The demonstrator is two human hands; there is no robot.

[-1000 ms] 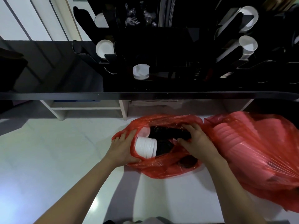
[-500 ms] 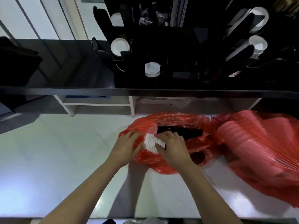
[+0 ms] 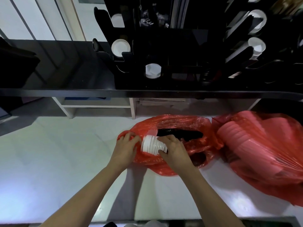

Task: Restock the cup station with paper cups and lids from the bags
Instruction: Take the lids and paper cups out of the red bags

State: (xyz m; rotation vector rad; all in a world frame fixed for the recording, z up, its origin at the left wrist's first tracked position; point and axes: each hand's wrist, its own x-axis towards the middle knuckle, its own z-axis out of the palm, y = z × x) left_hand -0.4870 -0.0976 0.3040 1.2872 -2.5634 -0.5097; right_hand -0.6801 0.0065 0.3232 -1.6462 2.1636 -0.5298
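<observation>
Both hands: right hand grasping white lids, left hand gripping red bag.

- Floor, left half of the frame: bare and pale, open for a hand to pass.
- Smaller red bag, centre: mouth open, filled by a white lid stack and a black stack.
- Larger red bag, right: touches the smaller bag, closing that side.
- Dark counter edge, across mid-frame: overhangs the bags.
- Black cup rack, upper centre and right: slots hold white cups.
</observation>
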